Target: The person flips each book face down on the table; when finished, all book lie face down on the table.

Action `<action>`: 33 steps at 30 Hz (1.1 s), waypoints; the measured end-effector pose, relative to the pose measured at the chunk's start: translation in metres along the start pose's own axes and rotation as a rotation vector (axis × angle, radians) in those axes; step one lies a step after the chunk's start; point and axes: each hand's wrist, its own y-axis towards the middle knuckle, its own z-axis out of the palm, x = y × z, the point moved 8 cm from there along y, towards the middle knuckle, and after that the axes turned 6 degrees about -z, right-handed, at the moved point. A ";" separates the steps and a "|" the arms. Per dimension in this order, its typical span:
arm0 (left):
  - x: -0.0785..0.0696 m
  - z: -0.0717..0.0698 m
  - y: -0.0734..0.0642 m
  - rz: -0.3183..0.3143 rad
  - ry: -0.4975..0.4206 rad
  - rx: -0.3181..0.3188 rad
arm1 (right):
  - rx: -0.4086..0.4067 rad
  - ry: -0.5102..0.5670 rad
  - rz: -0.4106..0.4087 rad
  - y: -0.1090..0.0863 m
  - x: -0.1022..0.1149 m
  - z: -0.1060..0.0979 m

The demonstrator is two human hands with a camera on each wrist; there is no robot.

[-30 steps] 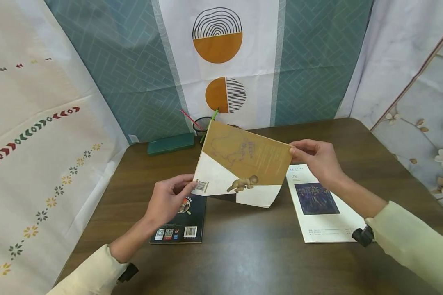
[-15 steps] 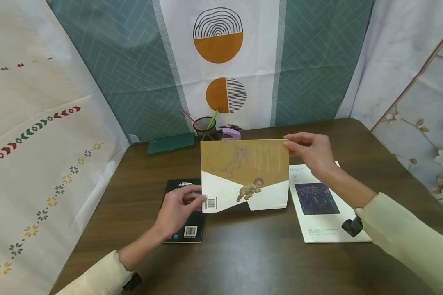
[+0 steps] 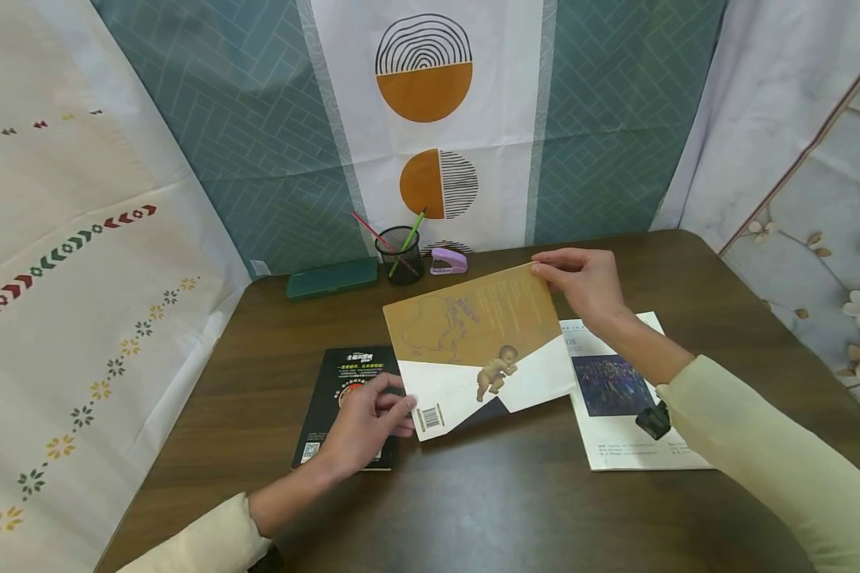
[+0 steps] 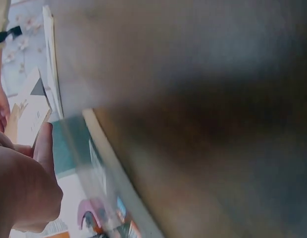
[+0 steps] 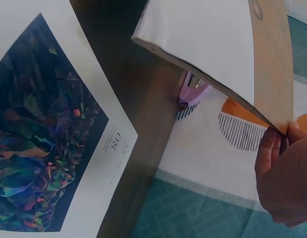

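Observation:
A thin book (image 3: 473,326) with a tan and white cover, a sleeping baby picture and a barcode is held up above the table, tilted. My left hand (image 3: 369,422) pinches its lower left corner beside the barcode, thumb on the cover. At the top right corner my right hand (image 3: 580,282) pinches it between thumb and fingers, which the right wrist view shows closely. Under my left hand a black book (image 3: 330,390) lies on the table, partly hidden. Below my right forearm lies a white book (image 3: 609,446) with a dark picture.
Along the back of the wooden table (image 3: 487,509) stand a green case (image 3: 332,279), a black mesh pen cup (image 3: 405,267) with pencils, and a purple stapler (image 3: 447,261). Patterned cloth (image 3: 609,119) hangs behind and at both sides.
The tan and white book has turned in my hands, its left side now lower and its right corner higher. It has come down slightly, and the stapler shows fully behind it.

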 end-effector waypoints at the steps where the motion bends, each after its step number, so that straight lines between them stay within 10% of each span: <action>1: 0.002 0.002 0.000 -0.022 -0.018 0.010 | 0.002 -0.005 -0.004 0.002 -0.001 0.002; 33: 0.018 0.047 -0.011 -0.319 -0.220 0.196 | 0.092 -0.230 -0.030 0.031 -0.034 0.061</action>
